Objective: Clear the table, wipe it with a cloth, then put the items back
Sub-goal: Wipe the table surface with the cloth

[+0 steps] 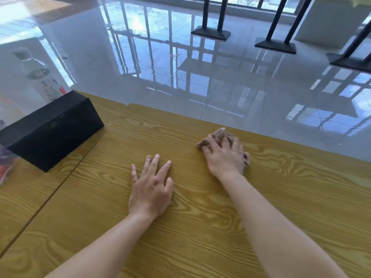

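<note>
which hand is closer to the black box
Left. The left hand lies flat on the table, right of the black box; the right hand is farther right, pressing a cloth.

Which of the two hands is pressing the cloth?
The right hand, pressing the brownish cloth near the table's far edge. The left hand lies flat and empty.

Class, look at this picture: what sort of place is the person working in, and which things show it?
Probably a canteen or café-style dining hall. Clues: a wood-grain table being wiped with a cloth, black pedestal table legs standing across a glossy tiled floor, and big windows reflected in it.
</note>
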Motion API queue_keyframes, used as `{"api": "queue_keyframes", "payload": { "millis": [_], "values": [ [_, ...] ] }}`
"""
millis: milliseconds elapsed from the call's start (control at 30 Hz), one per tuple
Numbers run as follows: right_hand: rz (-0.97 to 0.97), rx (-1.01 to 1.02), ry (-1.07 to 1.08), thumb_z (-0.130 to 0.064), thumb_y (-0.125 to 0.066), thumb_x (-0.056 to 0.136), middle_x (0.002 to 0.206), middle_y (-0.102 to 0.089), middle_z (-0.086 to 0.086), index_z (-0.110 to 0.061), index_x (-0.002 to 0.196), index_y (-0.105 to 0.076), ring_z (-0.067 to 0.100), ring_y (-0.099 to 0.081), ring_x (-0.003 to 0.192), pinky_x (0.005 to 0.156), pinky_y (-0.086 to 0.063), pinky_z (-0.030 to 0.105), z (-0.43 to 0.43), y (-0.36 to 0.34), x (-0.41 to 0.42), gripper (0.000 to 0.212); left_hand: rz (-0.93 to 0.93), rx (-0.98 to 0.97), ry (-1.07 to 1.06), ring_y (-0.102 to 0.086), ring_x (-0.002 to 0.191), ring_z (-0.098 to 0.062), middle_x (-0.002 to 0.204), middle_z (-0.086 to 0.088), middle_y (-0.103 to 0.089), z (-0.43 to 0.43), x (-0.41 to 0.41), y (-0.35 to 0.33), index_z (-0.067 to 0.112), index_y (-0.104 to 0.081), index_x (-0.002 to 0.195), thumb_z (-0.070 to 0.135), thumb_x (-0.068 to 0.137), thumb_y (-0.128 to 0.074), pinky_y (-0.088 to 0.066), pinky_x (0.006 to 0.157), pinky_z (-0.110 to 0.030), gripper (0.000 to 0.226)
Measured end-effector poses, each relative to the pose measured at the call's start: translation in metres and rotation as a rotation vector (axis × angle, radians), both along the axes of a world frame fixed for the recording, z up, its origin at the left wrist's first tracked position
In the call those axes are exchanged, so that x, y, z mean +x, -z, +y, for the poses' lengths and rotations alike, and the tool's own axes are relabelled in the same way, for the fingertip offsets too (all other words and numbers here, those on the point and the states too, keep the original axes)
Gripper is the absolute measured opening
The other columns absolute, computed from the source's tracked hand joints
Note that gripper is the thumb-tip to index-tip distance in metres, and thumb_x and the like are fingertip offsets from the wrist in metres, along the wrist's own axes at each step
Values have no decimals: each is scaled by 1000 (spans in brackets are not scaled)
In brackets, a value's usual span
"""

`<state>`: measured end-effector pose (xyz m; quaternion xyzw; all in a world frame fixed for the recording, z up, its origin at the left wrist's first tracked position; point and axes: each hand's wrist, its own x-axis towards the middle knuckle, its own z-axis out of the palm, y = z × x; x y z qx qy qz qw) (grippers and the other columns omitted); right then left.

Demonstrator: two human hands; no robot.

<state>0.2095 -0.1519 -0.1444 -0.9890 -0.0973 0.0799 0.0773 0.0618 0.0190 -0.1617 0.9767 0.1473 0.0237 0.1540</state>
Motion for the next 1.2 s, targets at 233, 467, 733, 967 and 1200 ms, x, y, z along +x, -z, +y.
{"api": "queue_keyframes", "payload": {
  "millis": [233,467,733,967,1200],
  "values": [
    [-41,3,-399,-76,-5,90,162,1,-12,-62,145,-7,18,10,150,121,5,45,-25,4,-69,57,61,-20,191,4,148,-3,164,7,-11,55,-33,-9,30,-28,152,56,91,-15,6,122,-42,68],
    [-29,-5,-129,-69,-7,93,165,-1,-5,-52,150,-8,32,7,150,121,1,49,4,7,-85,59,154,158,90,24,147,-16,162,5,17,82,-104,3,52,6,150,80,88,-3,10,118,-55,69],
    [-51,2,-386,-73,-9,93,164,-4,-9,-59,146,-10,21,7,151,122,0,44,-11,6,-88,55,144,180,25,22,148,-16,162,6,18,76,-107,1,52,9,149,81,86,-3,8,119,-53,71],
    [-43,45,-472,-65,-14,96,164,-9,-3,-53,146,-20,35,0,149,119,-4,52,58,3,-140,51,50,105,8,1,151,-16,164,3,-11,77,-111,-1,44,-21,151,66,92,-18,0,121,-51,63],
    [-56,-45,-227,-76,-2,87,163,-5,-8,-65,141,-14,23,2,151,121,-5,47,-78,2,-121,57,27,102,3,-6,151,-18,162,1,-20,76,-112,2,39,-29,149,54,92,-21,-4,121,-52,60]
  ]
}}
